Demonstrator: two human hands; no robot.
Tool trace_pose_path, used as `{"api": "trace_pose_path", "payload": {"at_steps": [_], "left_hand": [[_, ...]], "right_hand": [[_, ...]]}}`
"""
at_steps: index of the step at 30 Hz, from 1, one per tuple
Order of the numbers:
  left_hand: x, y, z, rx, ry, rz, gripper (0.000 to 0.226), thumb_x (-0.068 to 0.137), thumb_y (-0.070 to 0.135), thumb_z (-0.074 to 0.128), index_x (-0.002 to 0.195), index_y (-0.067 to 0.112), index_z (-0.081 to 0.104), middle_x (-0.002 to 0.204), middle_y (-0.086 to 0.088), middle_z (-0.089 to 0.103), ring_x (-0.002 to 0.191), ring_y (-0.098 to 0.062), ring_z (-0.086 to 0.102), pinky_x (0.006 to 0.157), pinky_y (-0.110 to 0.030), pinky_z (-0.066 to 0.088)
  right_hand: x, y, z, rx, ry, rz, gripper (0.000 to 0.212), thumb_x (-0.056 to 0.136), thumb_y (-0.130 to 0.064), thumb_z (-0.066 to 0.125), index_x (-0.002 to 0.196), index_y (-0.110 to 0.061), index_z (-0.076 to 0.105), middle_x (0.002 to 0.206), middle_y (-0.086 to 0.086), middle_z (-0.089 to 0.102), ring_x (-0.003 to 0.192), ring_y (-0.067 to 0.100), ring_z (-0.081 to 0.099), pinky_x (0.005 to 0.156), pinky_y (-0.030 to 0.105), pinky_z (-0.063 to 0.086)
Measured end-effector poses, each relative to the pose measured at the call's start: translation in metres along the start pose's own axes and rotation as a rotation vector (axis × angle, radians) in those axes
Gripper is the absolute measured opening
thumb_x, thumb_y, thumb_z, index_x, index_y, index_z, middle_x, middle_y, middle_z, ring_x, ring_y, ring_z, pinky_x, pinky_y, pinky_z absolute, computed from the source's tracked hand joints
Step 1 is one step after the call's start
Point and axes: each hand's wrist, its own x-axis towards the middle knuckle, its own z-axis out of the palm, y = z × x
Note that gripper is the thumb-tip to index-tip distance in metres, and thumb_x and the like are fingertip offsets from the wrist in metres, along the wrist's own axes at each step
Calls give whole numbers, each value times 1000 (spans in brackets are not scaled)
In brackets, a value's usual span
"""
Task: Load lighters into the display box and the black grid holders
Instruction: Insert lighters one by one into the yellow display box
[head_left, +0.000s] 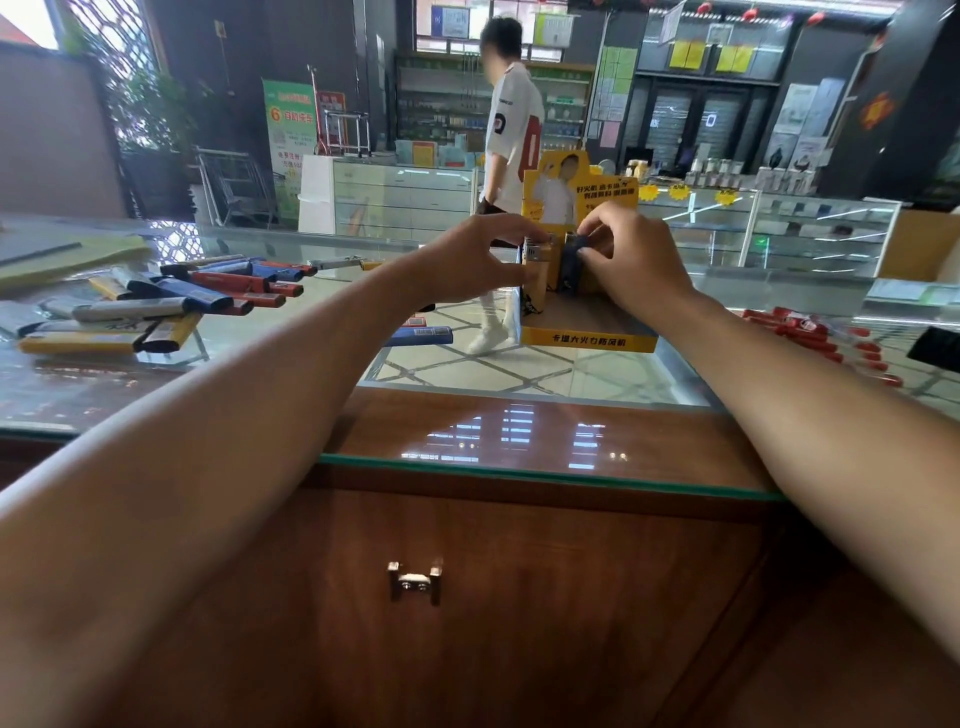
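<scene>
A yellow display box (589, 338) with a tall printed back card stands on the glass counter ahead of me. My left hand (475, 257) pinches an upright yellow lighter (535, 270) at the box's left side. Beside it, my right hand (631, 252) pinches the top of an upright dark blue lighter (571, 262) standing in the box. A loose pile of lighters (171, 299) in blue, red, yellow and silver lies on the glass to the left. One blue lighter (418, 336) lies near my left forearm. No black grid holder shows.
Several red lighters (821, 338) lie on the glass at the right, beside a black object (935, 348) at the frame edge. A person in a white shirt (511, 135) stands beyond the counter. The wooden cabinet front with a metal latch (415, 582) is below me.
</scene>
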Motion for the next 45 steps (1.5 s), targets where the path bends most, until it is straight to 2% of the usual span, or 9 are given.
{"api": "trace_pose_path", "payload": {"at_steps": [3,6,9,13,17,20,24,30,45], "left_hand": [[-1,2,-1,21,0,-11,49,92,14,74,138,10,57,129,0,56,84,18,59,72,-4,48],[-4,4,-2,39,8,7,45,91,17,75,134,18,60,127,2,58,116,-11,61,101,-34,53],[-5,3,-2,48,-2,22,42,91,19,76,128,27,58,128,1,61,125,-20,59,107,-43,50],[-4,4,-3,45,4,16,42,92,19,76,127,31,56,125,5,59,122,-12,59,105,-34,50],[-2,1,-3,34,15,-5,44,92,15,75,134,17,60,123,3,58,84,19,59,73,-3,47],[-1,0,-3,60,35,20,44,91,15,77,133,14,63,122,4,61,103,7,58,88,-9,49],[2,-5,-1,46,25,31,45,89,8,77,132,6,63,120,-1,60,86,24,56,69,0,44],[4,-11,-1,12,-1,58,46,90,5,75,133,4,60,124,-7,59,75,29,54,65,1,42],[1,-13,-2,87,35,-22,49,90,12,77,137,16,61,121,5,61,81,17,54,64,-3,43]], "right_hand": [[0,0,0,-22,-6,29,21,92,-19,70,112,-16,70,110,9,66,94,24,64,83,38,56],[0,-1,0,-46,-33,45,27,93,-20,71,119,-14,70,117,12,63,98,26,62,86,39,55],[0,-2,-1,-57,-62,67,33,93,-20,69,125,-11,69,122,14,62,102,29,61,88,39,53],[0,-3,-2,-54,-95,96,39,93,-20,69,131,-11,66,125,15,60,107,31,60,92,42,54],[2,-6,-7,38,-120,100,42,90,-22,72,130,-18,59,115,7,58,95,22,59,78,32,52],[3,-14,-19,123,-188,118,33,91,-28,73,121,-22,59,109,0,61,91,17,61,69,23,46],[0,-31,-40,151,-521,141,29,88,-46,76,109,-28,65,106,-8,65,96,8,61,74,27,49],[-7,-43,-45,19,-888,159,45,78,-53,81,115,-34,63,113,-13,65,103,8,61,94,33,51],[-10,-41,-32,48,-790,129,43,86,-39,81,124,-29,62,112,-14,63,102,9,60,88,28,46]]}}
